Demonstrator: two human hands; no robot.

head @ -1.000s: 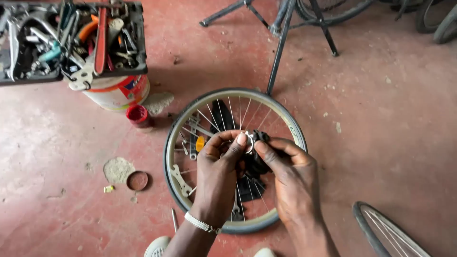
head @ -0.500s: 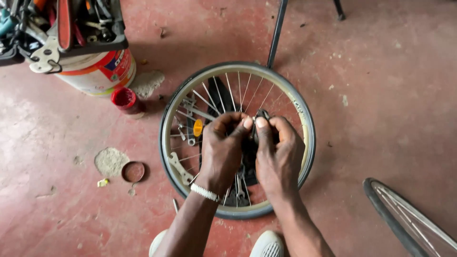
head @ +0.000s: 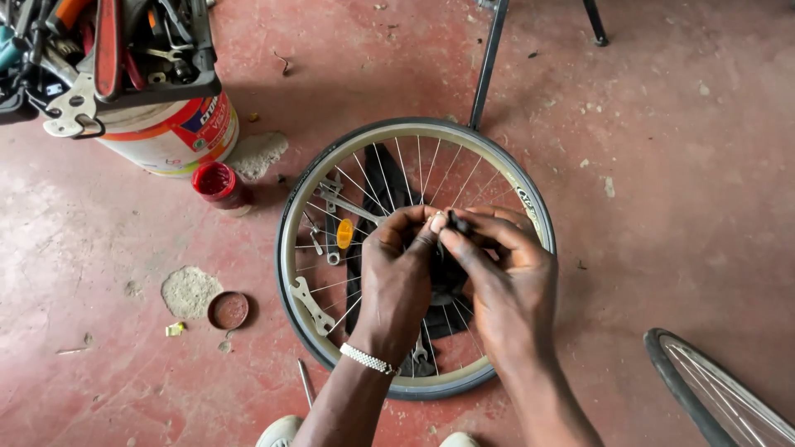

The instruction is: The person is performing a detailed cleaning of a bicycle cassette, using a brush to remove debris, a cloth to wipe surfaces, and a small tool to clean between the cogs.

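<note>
A spoked bicycle wheel [head: 308, 199] with a black tyre lies flat on the red floor. Both my hands are over its hub, which they hide. My left hand [head: 397, 277], with a white bead bracelet at the wrist, pinches a small dark part at its fingertips. My right hand [head: 507, 285] pinches the same small part [head: 454, 222] from the other side. An orange reflector [head: 344, 233] sits on the spokes to the left of my hands. Flat wrenches [head: 311, 305] lie on the floor inside the rim.
A white paint bucket [head: 170, 132] with a black tool tray [head: 108, 50] on it stands at top left. A small red tin [head: 217, 184] and its lid [head: 228, 310] lie left of the wheel. A metal stand leg [head: 487, 62] touches the rim's far side. Another wheel [head: 712, 397] lies at bottom right.
My view has shifted, so the wheel now sits lower and more central. My hands stay pinched together over the hub, their fingertips drawn slightly closer.
</note>
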